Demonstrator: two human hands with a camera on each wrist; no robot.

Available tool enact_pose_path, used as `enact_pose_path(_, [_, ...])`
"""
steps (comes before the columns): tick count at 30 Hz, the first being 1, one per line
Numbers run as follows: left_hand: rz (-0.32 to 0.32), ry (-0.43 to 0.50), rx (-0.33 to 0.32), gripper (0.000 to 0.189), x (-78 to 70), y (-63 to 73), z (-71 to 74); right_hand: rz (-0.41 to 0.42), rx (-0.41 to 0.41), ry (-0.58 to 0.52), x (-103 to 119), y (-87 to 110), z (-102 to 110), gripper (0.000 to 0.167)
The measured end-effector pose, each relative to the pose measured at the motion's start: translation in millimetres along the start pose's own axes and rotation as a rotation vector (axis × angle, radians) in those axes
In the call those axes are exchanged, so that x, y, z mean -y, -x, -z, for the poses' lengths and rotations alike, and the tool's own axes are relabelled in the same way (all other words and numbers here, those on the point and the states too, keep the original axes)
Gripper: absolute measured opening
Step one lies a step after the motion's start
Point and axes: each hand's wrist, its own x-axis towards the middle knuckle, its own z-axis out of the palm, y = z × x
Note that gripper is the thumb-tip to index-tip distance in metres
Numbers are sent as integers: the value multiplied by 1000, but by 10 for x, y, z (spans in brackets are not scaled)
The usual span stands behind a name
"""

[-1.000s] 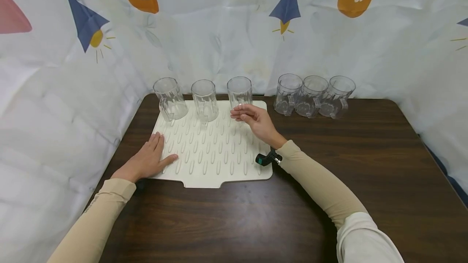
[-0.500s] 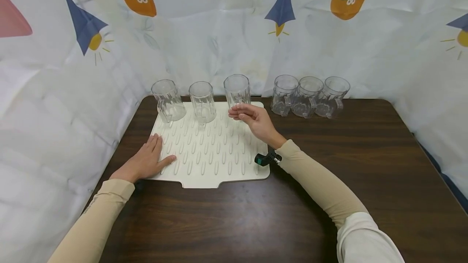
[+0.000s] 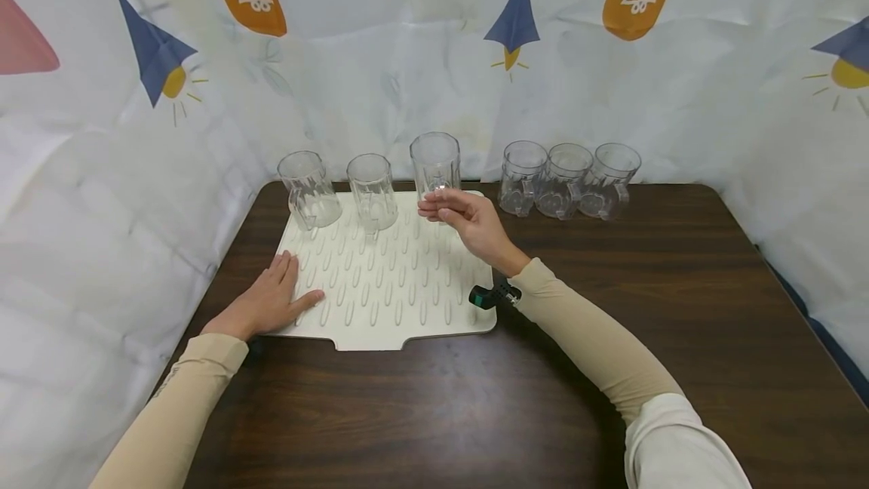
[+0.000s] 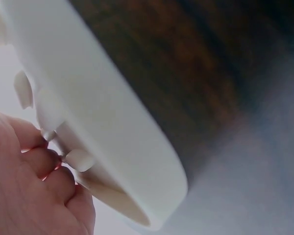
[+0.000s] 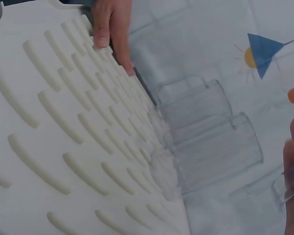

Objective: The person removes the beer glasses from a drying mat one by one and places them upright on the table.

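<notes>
My right hand (image 3: 468, 225) grips a clear glass mug (image 3: 435, 163) by its handle (image 5: 281, 190), close over the back right of a white ribbed drying mat (image 3: 387, 327). The mug is upright, and the fingers hide its lower front. Two more glass mugs, a left one (image 3: 311, 191) and a middle one (image 3: 372, 191), stand upright along the mat's back edge with handles toward me. On the mat's left edge my left hand (image 3: 265, 299) rests palm down, thumb spread. In the left wrist view its fingers (image 4: 54, 171) lie at the mat's rim.
Right of the mat, at the back of the dark wooden table (image 3: 611, 285), three glass mugs (image 3: 560, 181) stand upright in a close row. A white patterned curtain (image 3: 380, 89) hangs behind and to the sides. A small black wrist camera (image 3: 494, 296) sits at my right wrist.
The gripped mug has risen slightly, its rim now higher than those of its neighbours. My left hand stays on the mat. The whole head view has shifted a little.
</notes>
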Motion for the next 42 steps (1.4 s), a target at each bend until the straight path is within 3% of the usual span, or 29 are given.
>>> enact_pose_path(6, [-5, 0, 0, 104, -21, 9, 19, 27, -1, 66, 67, -1, 4, 27])
enact_pose_path(14, [-2, 10, 5, 107, 7, -12, 10, 17, -1, 44, 200, 35, 21, 26])
enact_pose_path(19, [-4, 30, -4, 106, 7, -11, 30, 8, 11, 107, 285, 47, 48, 25])
enact_pose_path(25, [-21, 49, -30, 104, -76, -17, 109, 7, 32, 218, 410, 52, 80, 24])
enact_pose_path(30, [-29, 69, -57, 103, -141, -25, 162, 24, 47, 248, 502, 42, 101, 24])
enact_pose_path(42, [-82, 117, -104, 97, -357, -40, 212, 49, 6, 418, 653, 73, 144, 22])
